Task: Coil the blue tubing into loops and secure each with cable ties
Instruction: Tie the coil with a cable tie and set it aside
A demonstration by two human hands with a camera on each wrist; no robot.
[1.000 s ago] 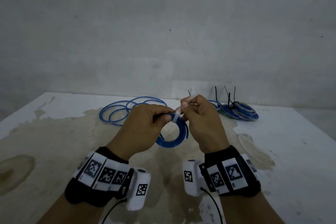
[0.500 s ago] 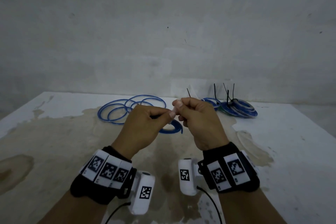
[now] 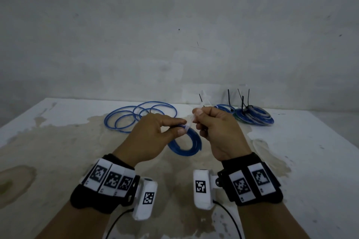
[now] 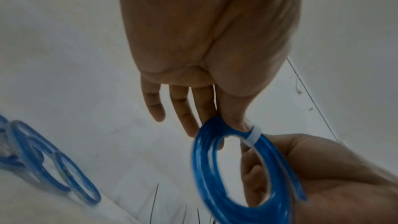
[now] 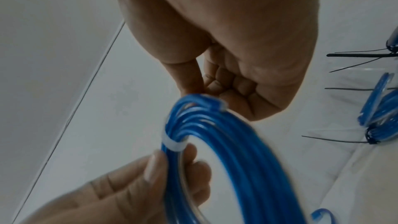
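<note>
A small coil of blue tubing (image 3: 186,146) hangs between my hands above the table. My left hand (image 3: 181,127) pinches the coil's top between thumb and fingers, right beside a white cable tie (image 4: 253,136) wrapped round the strands. My right hand (image 3: 196,116) is curled and pinches the tie's tail, whose clear end (image 3: 204,99) sticks up above its knuckles. In the right wrist view the tie band (image 5: 174,144) sits against my left thumb (image 5: 155,164), and the coil (image 5: 237,159) sweeps down to the right. The tie's head is hidden by fingers.
Loose blue tubing (image 3: 136,116) lies in wide loops at the back left of the stained white table (image 3: 58,141). At the back right lie finished coils (image 3: 252,117) with black tie tails standing up. A grey wall rises close behind.
Half a second ago the coil was tilted nearly edge-on behind my hands; now it hangs lower and more of the loop shows. Both hands keep their grip.
</note>
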